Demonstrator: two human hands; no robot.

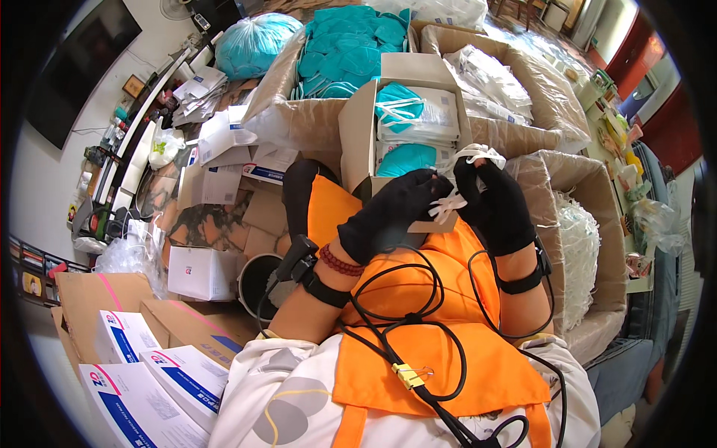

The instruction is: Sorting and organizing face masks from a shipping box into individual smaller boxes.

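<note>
My left hand point(392, 209), in a black glove, is closed with its fingertips pinching white strap loops point(448, 203). My right hand point(499, 209), gloved the same way, is closed on the same bunch, part of which loops over its fingers. Just beyond my hands stands an open cardboard box point(360, 131). In it are flat clear packets point(437, 112), a teal face mask point(396, 104) with white straps on top, and another teal mask point(407, 159) near my left fingers. Whether the straps I hold join a mask is hidden.
Beyond is a lined carton heaped with teal masks point(351, 45); right of it, a carton with white packets point(489, 82). A carton of white strips point(576, 257) stands at my right. White printed boxes point(134, 403) lie lower left, near a bucket point(261, 287). Black cables point(388, 336) cross my orange apron.
</note>
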